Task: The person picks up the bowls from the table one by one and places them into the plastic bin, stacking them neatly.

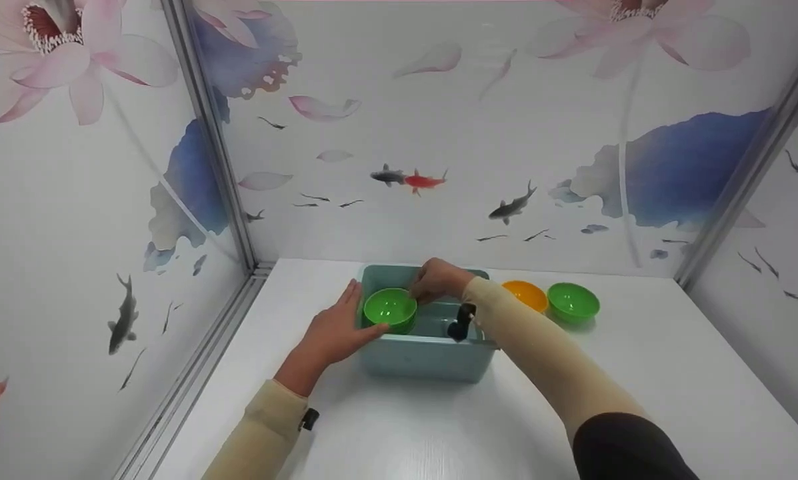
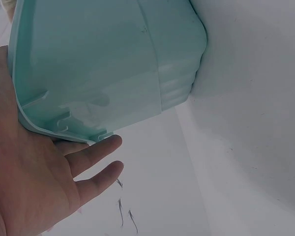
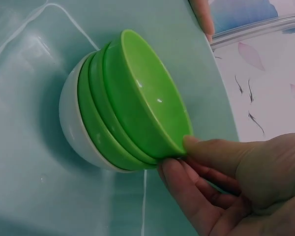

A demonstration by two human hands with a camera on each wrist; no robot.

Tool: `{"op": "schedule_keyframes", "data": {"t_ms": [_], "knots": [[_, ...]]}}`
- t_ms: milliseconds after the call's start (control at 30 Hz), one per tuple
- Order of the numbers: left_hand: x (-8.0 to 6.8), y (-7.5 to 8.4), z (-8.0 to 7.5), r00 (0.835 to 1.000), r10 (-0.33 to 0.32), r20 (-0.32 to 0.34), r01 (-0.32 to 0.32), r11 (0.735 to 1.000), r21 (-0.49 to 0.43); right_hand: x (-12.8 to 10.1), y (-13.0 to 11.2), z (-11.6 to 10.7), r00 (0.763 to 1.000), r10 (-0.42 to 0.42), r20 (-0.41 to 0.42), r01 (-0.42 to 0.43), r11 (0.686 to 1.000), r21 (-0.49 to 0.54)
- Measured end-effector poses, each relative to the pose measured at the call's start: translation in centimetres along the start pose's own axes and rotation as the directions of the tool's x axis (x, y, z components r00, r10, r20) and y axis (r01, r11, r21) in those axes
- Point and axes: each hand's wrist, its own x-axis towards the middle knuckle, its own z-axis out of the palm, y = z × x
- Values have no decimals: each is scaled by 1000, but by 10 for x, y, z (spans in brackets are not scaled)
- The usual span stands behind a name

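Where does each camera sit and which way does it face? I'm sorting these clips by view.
Head: looks forward and down at the teal bin on the white table; both hands and sleeves show.
Left wrist: beside the bin's outer wall; left hand shows, open.
Right wrist: inside the bin; right hand pinches the stacked bowls.
All share the bin.

R hand is pinching the rim of a green bowl inside the teal tub; L hand is lying flat vs the tub's left side. Orange bowl & another green bowl are sitting just right of it on the white table.
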Motion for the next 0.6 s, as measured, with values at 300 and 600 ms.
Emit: {"op": "schedule_keyframes", "data": {"t_ms": [300,600], "knots": [[1,1,0,1000,-10,4,10,1000,-8,8,4,-3,998,54,23,-53,997,-62],[1,1,-1,1000,-11,8,11,1000,6,4,3,-5,998,-14,69,17,999,-35]]}}
